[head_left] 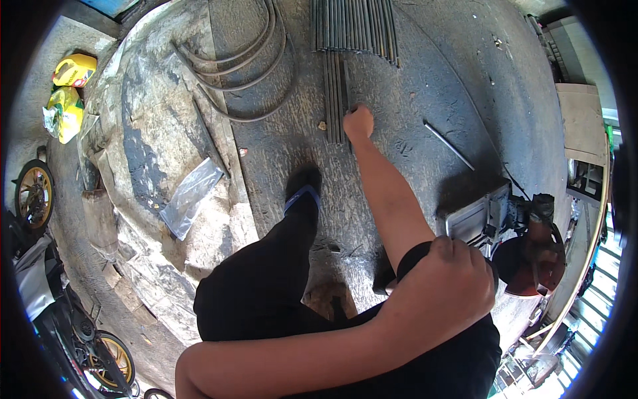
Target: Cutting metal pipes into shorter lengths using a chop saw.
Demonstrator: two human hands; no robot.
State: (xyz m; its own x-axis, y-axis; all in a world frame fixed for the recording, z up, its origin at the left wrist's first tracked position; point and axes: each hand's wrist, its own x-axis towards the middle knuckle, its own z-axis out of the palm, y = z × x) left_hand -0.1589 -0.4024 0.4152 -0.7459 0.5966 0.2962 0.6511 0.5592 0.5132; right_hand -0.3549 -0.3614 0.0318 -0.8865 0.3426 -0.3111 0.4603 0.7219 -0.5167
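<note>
My right hand (359, 122) reaches forward to the floor, its fingers closed on a dark metal bar (346, 83). That bar lies alongside a few matching bars (333, 106), just right of them. Beyond them is a wide row of longer metal rods (352, 25), side by side. My left arm crosses my lap to the right. The left hand (458, 276) is curled into a fist above my right knee; whatever its fingers close on, if anything, is hidden beneath it.
A cut-off saw (531, 256) with a metal base (472, 216) stands at right. A short rod (449, 145) lies nearby. Bent metal hoops (249, 85) and a clear plastic bag (191, 197) lie left. Yellow containers (74, 70) and a motorcycle (83, 326) are farther left.
</note>
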